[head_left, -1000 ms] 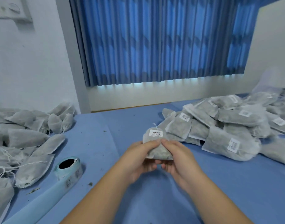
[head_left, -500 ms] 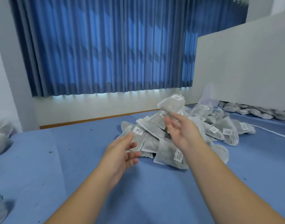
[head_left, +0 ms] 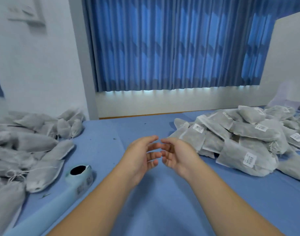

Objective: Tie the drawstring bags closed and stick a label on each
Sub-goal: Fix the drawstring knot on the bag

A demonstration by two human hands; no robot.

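The labelled bag held a second ago is gone to the pile of labelled drawstring bags (head_left: 248, 142) at the right. The left hand (head_left: 142, 155) and right hand (head_left: 177, 155) are empty at centre, fingers loosely spread. I judge one cycle finished; the unlabelled bags (head_left: 26, 147) wait at the left, beside the label roll (head_left: 81, 176). The print on the labels is unreadable.

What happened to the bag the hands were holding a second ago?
Both hands let it go; the right hand moved it over to the labelled pile. Now the left hand and right hand are empty, close together above the table. The label roll and the unlabelled pile stayed put.
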